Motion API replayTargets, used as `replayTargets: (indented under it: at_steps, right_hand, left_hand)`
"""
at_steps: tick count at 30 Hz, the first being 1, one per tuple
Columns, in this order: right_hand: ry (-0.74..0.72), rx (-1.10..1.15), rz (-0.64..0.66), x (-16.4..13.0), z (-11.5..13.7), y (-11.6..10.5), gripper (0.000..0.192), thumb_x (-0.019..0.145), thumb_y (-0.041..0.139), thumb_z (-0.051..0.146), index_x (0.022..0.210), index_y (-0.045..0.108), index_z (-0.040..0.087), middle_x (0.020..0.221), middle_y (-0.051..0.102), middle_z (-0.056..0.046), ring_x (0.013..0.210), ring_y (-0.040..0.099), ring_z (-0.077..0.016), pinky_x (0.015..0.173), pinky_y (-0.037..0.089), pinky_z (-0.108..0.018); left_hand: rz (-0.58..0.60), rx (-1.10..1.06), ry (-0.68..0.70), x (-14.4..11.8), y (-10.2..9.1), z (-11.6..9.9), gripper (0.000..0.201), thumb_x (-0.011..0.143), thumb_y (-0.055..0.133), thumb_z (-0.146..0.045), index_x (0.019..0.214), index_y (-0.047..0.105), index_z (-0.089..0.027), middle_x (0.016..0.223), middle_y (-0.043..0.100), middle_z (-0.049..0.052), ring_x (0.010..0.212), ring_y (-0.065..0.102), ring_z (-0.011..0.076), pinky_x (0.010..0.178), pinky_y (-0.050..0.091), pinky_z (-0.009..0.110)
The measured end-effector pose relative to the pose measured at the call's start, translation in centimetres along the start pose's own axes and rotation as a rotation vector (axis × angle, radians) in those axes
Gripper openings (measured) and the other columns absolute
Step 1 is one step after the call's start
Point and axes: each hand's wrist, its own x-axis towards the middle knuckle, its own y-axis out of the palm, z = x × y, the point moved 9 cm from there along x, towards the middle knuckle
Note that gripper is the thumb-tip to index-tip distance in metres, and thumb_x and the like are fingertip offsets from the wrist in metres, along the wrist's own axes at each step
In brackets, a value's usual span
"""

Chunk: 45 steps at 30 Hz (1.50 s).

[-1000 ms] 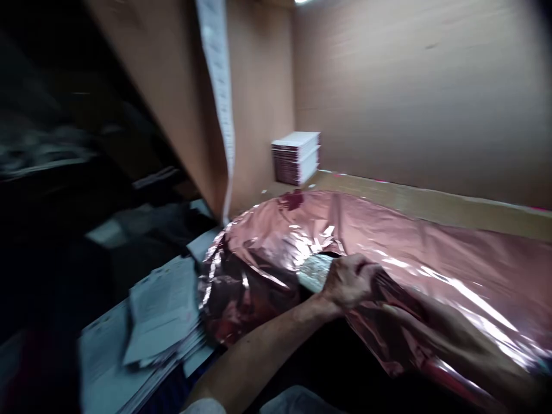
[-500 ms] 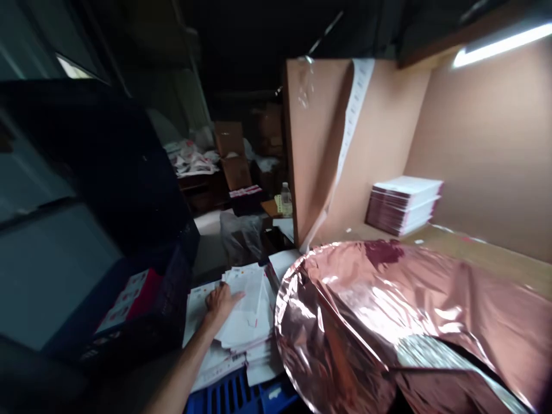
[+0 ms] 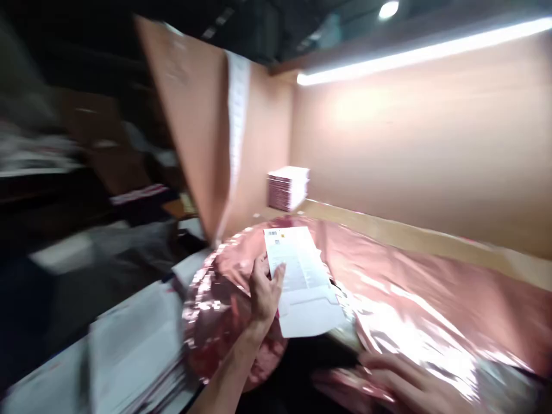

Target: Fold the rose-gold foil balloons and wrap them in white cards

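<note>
Dim workroom, bright strip light over a cardboard-walled booth; the frame is motion-blurred, so fine detail is soft. A counter runs along the booth wall, and most of it is covered by a big sheet of pink metallic foil, which drapes over the near edge and bunches into a crinkled bulge at its left end. A white paper strip hangs down the booth's left side panel. In the back corner sits a small stack of booklets, well apart from the hands. Lower left, off the counter, lies a loose heap of white printed sheets, blurred. Left hand holds a white printed form by its left edge, thumb on top and fingers under, grip closed on the paper; the form lies flat over the foil near the bulge, barcode end pointing away. Right hand rests on the foil at the near edge, fingers spread flat, apparently pinning it; whether it pinches a fold I cannot tell. My read of the step: a form is being brought in and laid on the foil while the other hand steadies the sheet. Next move would call for squaring the form on the foil and keeping the foil taut, since it is slippery and creases easily.
</note>
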Motion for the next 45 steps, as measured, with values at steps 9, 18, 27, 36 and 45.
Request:
replayTargets:
  at_steps: [9, 18, 27, 36, 45]
  right_hand:
    - [0.355, -0.271, 0.319, -8.7, -4.0, 5.0, 0.019, 0.087, 0.061, 0.012, 0.105, 0.067, 0.013, 0.144, 0.051, -0.01, 0.13, 0.049, -0.0278, 0.103, 0.05, -0.043]
    - [0.344, -0.127, 0.349, -9.8, -4.7, 4.7, 0.025, 0.087, 0.055, 0.009, 0.109, 0.066, 0.013, 0.149, 0.044, -0.01, 0.136, 0.04, -0.0278, 0.108, 0.042, -0.044]
    - [1.116, 0.425, 0.099, -13.7, -11.0, -1.1, 0.027, 0.085, 0.061, 0.042, 0.079, 0.067, 0.016, 0.071, 0.064, -0.001, 0.069, 0.059, -0.0177, 0.059, 0.041, -0.025]
    - [1.25, 0.393, -0.262, -13.7, -14.6, -3.3, 0.037, 0.082, 0.06, 0.049, 0.067, 0.061, 0.015, 0.061, 0.052, 0.002, 0.059, 0.047, -0.0129, 0.053, 0.032, -0.024]
    - [1.128, 0.342, -0.484, -15.0, -11.9, -3.4, 0.062, 0.09, 0.05, 0.067, 0.111, 0.062, 0.01, 0.109, 0.066, -0.016, 0.099, 0.064, -0.0281, 0.082, 0.055, -0.038]
  left_hand:
    - [0.568, 0.597, 0.547, -6.7, 20.3, 1.0, 0.05, 0.079, 0.071, -0.035, 0.123, 0.058, -0.014, 0.137, 0.051, 0.02, 0.134, 0.041, 0.0362, 0.108, 0.038, 0.053]
    - [1.394, 1.109, 1.072, -12.5, 24.4, 0.3, 0.025, 0.095, 0.045, -0.019, 0.094, 0.067, -0.009, 0.088, 0.067, 0.014, 0.077, 0.067, 0.0242, 0.064, 0.051, 0.033]
    - [1.218, 1.103, 1.047, -15.1, 24.0, -2.3, 0.026, 0.083, 0.043, 0.001, 0.084, 0.067, -0.01, 0.08, 0.064, 0.014, 0.078, 0.064, 0.0258, 0.064, 0.048, 0.033]
    - [1.026, 0.88, 0.98, -14.4, 23.6, -6.7, 0.023, 0.09, 0.046, -0.01, 0.079, 0.066, -0.016, 0.081, 0.067, 0.009, 0.081, 0.063, 0.0246, 0.074, 0.05, 0.036]
    - [0.71, -0.014, -0.114, -12.2, 22.5, -0.2, 0.048, 0.073, 0.073, -0.047, 0.106, 0.059, -0.015, 0.088, 0.072, 0.008, 0.074, 0.069, 0.0215, 0.068, 0.055, 0.031]
